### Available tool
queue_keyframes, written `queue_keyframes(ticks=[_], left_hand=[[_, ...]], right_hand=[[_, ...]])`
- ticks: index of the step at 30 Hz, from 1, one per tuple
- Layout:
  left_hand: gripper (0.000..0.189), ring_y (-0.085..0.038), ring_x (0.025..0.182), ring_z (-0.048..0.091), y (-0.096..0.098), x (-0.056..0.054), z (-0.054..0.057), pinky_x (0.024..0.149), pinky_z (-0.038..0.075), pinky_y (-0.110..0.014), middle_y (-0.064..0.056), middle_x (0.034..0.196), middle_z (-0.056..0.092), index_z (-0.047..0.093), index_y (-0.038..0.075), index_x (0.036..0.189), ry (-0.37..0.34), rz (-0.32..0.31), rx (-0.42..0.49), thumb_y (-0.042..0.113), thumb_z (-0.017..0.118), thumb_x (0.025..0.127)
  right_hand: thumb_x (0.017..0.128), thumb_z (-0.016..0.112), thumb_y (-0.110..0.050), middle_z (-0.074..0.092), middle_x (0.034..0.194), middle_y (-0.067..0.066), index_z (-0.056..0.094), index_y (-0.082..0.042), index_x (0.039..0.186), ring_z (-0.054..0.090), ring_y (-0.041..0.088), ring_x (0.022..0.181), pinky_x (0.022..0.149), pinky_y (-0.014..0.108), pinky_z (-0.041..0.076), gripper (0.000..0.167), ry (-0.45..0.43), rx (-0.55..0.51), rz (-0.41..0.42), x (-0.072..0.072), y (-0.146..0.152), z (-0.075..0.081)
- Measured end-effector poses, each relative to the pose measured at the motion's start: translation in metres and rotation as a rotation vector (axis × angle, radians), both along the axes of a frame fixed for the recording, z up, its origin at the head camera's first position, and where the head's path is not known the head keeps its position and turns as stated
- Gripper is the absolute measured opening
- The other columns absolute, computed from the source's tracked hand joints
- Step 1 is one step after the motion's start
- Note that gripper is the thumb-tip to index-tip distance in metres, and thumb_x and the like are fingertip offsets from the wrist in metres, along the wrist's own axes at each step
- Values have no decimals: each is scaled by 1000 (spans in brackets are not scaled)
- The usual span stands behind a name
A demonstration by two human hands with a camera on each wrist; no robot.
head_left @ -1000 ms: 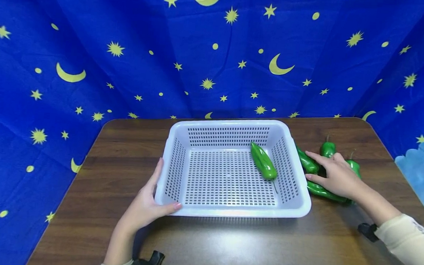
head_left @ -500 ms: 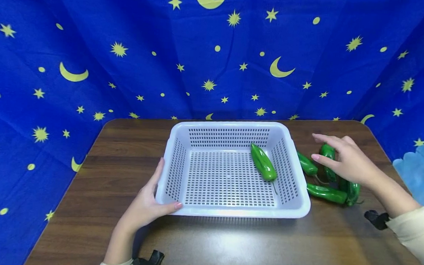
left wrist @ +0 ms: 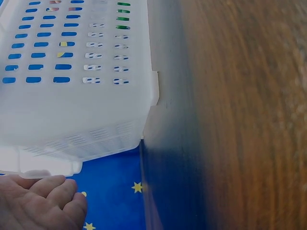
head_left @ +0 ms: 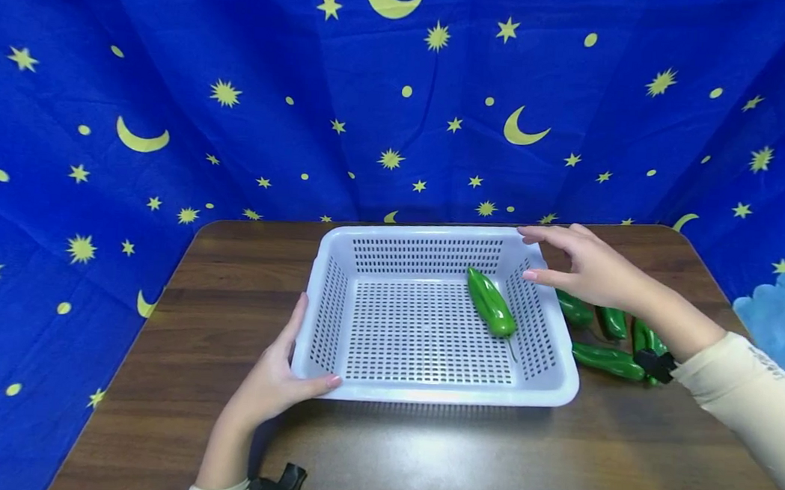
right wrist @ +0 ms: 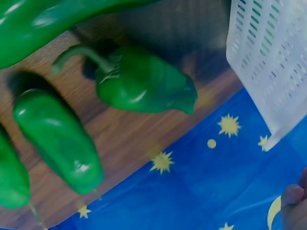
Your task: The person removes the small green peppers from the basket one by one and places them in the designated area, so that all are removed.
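Note:
My left hand point(head_left: 268, 381) holds the near left corner of a white perforated plastic basket point(head_left: 437, 395), its thumb over the front rim and its fingers along the left side. Inside the basket, toward the right, lies one green pepper point(head_left: 491, 305), stem toward me. My right hand point(head_left: 587, 268) is at the basket's far right corner, thumb and fingers apart over the rim, holding nothing. Beneath that forearm, several more green peppers lie on the table, among them a long pepper point(head_left: 606, 361) beside the basket. In the right wrist view, a pepper with a curved stem point(right wrist: 144, 81) shows closest to the basket.
The brown wooden table point(head_left: 228, 280) carries the basket and the loose peppers. A blue curtain point(head_left: 273, 103) with yellow moons and stars hangs behind it and at both sides. Black straps point(head_left: 276, 485) circle my wrists.
My right hand has risen off the peppers on the right and moved left to the basket's far right corner. My left hand and the basket have stayed in place.

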State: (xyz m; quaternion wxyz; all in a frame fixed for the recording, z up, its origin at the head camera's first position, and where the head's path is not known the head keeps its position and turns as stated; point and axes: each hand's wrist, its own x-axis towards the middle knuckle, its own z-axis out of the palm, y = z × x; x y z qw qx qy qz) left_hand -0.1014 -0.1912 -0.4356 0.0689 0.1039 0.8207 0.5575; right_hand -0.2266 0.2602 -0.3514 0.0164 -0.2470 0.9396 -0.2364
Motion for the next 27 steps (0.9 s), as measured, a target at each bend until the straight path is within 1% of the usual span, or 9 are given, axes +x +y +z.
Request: queue_keyframes(ticks=[1,3,6,10,14,19,22,27], left_hand=[[121,-38,126,56,0,0,0,93,57,-32,-16,163,25,-2,38,158,-2,0,1,20,86,77],[121,-38,126,56,1,0,0,94,57,-33,-15,163,25,-2,39,158,-5,0,-2,20,86,77],[121,-38,126,56,1,0,0,94,57,-34,-15,163,25,-2,39,158,-9,2,-6,21,86,77],[121,-38,126,56,1,0,1,95,57,-35,-16,163,25,-2,38,158,-12,7,-12,21,86,77],[120,-38,128,55,1,0,0,97,56,-37,-14,164,23,-2,39,158,-7,9,-26,22,86,78],[120,-38,129,54,1,-1,0,98,56,-38,-14,164,23,-2,39,158,-7,7,-25,22,86,78],[121,-38,130,53,1,-1,0,98,56,-38,-14,164,22,-2,39,158,-6,9,-23,22,86,77],[120,-39,130,53,0,0,0,97,56,-38,-13,165,21,-2,40,158,-10,10,-22,21,86,78]], right_hand=[[89,74,-39,61,138,7,49,-19,147,49,27,112,81,41,44,66,-2,10,11,-1,-4,-1],[87,75,-42,63,135,5,50,-19,147,47,23,101,73,35,37,69,2,45,28,-4,-10,-4],[82,79,-45,67,130,3,52,-21,145,43,20,90,73,33,32,73,12,134,49,-7,-19,-8],[75,82,-51,71,118,-2,56,-24,142,43,17,88,73,32,27,77,52,283,99,-9,-32,-13],[71,83,-56,72,106,-4,58,-26,140,44,16,85,71,32,25,79,80,351,163,-10,-40,-20],[70,83,-57,70,96,-6,56,-26,142,42,16,81,72,33,23,83,64,391,177,-11,-46,-26],[68,83,-59,68,88,-8,56,-27,142,42,17,80,74,34,24,85,45,440,177,-12,-50,-28],[66,81,-63,61,70,-11,54,-30,143,43,20,84,79,37,26,88,0,538,187,-12,-59,-33]])
